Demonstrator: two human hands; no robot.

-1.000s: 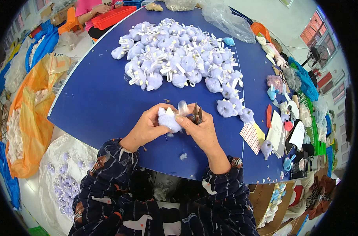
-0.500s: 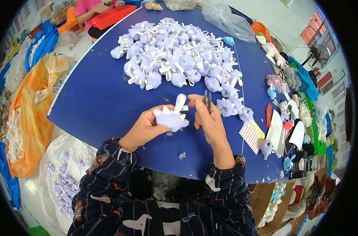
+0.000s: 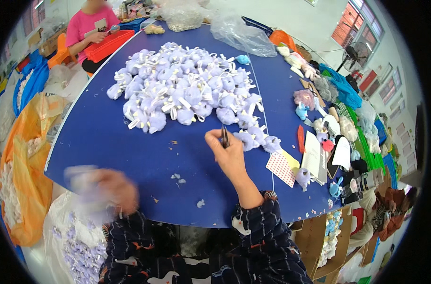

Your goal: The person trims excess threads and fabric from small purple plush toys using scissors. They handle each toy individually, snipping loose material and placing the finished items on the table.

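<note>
Lavender fuzz everywhere on this blue table (image 3: 83, 146), folks. Big heap of little plushes (image 3: 187, 92) sits across the far half, lots of them with white ribbon loops and pale pointy bits showing, and a few stragglers (image 3: 246, 140) trail off at its near right side.

Right hand (image 3: 230, 154) is closed around small dark snips (image 3: 224, 136), tips pointing up and away, just short of the stragglers. Left hand (image 3: 117, 190) is a total smear out at the table's left edge, with a blurry lavender-and-white plush (image 3: 86, 188) at its fingers. Can't tell whether those fingers are tight or loose on it.

Below that is a whitish plastic bag (image 3: 59, 208) with plenty of lavender pieces in it. So how far along? Tough call. If the bag is where finished ones go, a decent batch looks done, but the heap is still huge, so I'd guess plenty is left. Can't tell from here which heap pieces have been worked on. Bits of fluff (image 3: 200, 203) lie on the near part of the table, so some trimming has probably happened there.
</note>
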